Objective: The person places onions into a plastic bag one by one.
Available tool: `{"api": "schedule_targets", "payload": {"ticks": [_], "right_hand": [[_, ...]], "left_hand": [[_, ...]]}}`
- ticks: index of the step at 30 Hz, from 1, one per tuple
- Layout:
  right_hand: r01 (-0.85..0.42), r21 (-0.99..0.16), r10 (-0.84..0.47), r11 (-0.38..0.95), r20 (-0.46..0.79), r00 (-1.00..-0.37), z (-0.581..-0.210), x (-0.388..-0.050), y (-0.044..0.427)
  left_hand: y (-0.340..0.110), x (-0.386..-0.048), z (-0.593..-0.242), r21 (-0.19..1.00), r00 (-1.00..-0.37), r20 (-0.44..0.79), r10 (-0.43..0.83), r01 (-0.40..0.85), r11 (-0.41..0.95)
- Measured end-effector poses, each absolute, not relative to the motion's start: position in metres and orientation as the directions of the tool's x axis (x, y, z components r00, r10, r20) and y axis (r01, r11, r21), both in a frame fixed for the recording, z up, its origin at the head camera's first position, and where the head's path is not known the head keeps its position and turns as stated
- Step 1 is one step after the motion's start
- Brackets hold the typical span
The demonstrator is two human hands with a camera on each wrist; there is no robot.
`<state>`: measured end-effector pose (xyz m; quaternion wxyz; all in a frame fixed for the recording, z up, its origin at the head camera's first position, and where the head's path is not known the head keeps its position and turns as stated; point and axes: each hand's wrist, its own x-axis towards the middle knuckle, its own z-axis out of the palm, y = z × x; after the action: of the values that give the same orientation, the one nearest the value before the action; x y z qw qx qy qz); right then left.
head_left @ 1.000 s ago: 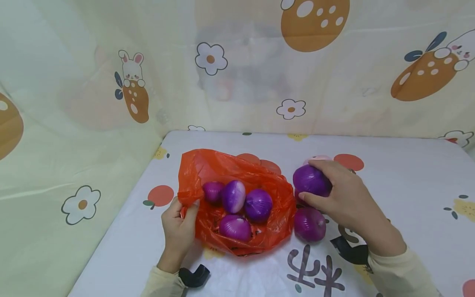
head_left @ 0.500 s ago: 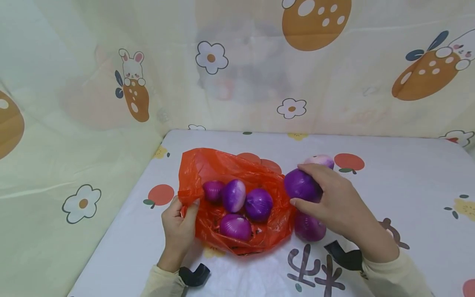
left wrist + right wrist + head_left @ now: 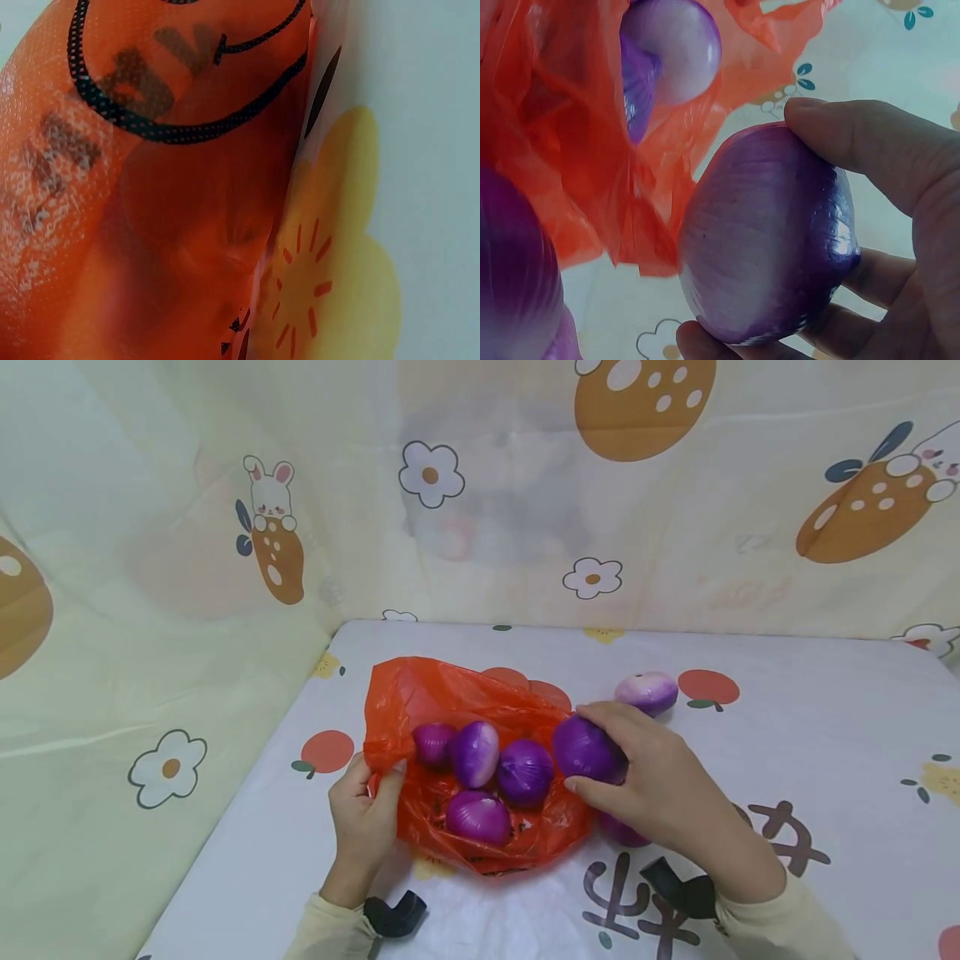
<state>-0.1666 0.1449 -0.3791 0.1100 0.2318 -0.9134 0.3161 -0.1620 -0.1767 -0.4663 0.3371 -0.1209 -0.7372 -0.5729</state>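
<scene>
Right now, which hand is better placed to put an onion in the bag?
Probably the right hand: it holds an onion at the right side of the bag, while the left hand grips its left edge.

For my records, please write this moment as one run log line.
left hand: grips red bag; right hand: holds purple onion at bag's right edge; inside bag: four onions; outside: pale onion, second onion partly hidden
</scene>
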Motion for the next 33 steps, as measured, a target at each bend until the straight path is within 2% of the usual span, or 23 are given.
{"api": "schedule_targets", "payload": {"ticks": [11,19,28,33], "right_hand": [[-0.503,-0.533,-0.415,0.681,0.285,-0.864,-0.381,-0.165,0.115],[-0.546,-0.507,-0.450,0.667,0.310,-0.837,-0.383,-0.168,0.091],[-0.526,-0.531,-0.465,0.665,0.257,-0.847,-0.385,-0.169,0.073],[-0.555,-0.517,-0.483,0.651,0.281,-0.829,-0.389,-0.169,0.068]], "left_hand": [[-0.178,-0.160,-0.465,0.789,-0.767,0.603,-0.220,0.532,0.309],[-0.177,-0.162,-0.465,0.769,-0.750,0.627,-0.210,0.552,0.322],[-0.177,-0.161,-0.465,0.767,-0.751,0.626,-0.211,0.545,0.338],[-0.177,-0.161,-0.464,0.762,-0.748,0.632,-0.205,0.552,0.338]]}}
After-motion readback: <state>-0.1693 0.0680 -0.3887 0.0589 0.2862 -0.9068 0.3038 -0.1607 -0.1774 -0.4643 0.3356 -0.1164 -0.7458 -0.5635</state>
